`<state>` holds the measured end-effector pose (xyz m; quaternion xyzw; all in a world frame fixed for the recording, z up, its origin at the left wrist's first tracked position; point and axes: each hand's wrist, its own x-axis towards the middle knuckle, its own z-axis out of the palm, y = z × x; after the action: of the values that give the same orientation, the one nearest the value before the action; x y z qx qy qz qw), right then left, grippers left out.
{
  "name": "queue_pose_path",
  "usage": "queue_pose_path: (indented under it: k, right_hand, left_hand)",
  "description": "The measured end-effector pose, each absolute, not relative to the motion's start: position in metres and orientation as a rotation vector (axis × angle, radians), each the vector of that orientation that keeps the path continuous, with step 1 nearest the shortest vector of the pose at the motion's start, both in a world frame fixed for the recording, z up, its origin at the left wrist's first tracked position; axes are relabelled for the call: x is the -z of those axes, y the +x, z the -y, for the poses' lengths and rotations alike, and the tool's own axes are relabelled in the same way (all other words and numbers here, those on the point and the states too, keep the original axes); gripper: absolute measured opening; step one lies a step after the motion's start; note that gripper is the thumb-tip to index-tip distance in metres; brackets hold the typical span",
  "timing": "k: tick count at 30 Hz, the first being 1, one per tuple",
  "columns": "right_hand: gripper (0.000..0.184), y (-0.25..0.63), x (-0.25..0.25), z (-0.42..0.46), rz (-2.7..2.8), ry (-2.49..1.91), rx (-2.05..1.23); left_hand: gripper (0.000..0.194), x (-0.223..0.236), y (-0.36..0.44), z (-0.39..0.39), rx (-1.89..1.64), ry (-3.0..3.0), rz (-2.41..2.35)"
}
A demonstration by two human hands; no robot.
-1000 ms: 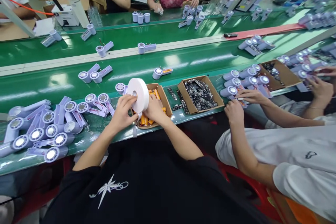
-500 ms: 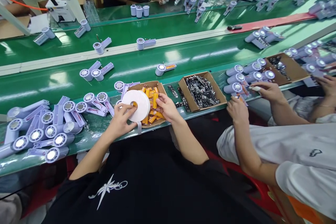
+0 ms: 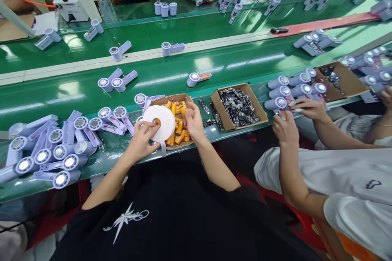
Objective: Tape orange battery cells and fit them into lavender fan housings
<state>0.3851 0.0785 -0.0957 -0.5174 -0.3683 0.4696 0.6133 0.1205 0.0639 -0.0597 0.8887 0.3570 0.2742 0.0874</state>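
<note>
White disc-shaped tape roll (image 3: 165,126) gripped by the left hand (image 3: 142,139).
Orange cylindrical cells (image 3: 180,132) are boxed just right of it, bordered by the half-curled right hand (image 3: 195,123), whose hold cannot be told.

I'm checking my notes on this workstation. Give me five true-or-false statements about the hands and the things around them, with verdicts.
1. The left hand holds a white roll. True.
2. A loose strip hangs from the roll. True.
3. The cardboard box partly behind the roll holds blue cylinders. False: the cylinders in it are orange.
4. A box of dark parts stands to the right of the cylinders. True.
5. The right hand is in the box of dark parts. False: it is at the orange cylinders.
</note>
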Motion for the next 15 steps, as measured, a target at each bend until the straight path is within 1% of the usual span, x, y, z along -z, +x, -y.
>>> queue_pose_path:
  k: [2, 4, 7, 12, 15]
  right_hand:
    - [0.068, 0.385, 0.099, -0.077, 0.91, -1.195, -1.036]
    - [0.072, 0.387, 0.101, -0.074, 0.912, -1.193, -0.926]
    - [0.073, 0.391, 0.102, -0.072, 0.894, -1.206, -0.817]
    - [0.07, 0.392, 0.096, -0.075, 0.855, -1.215, -0.867]
    - [0.076, 0.388, 0.091, -0.075, 0.812, -1.196, -0.826]
  left_hand:
    - [0.052, 0.059, 0.121, -0.065, -0.831, 2.653, -1.04]
    - [0.052, 0.058, 0.121, -0.065, -0.836, 2.652, -1.028]
    - [0.054, 0.059, 0.122, -0.065, -0.82, 2.637, -1.045]
    - [0.056, 0.059, 0.125, -0.065, -0.783, 2.614, -1.078]
    - [0.056, 0.059, 0.125, -0.065, -0.781, 2.611, -1.081]
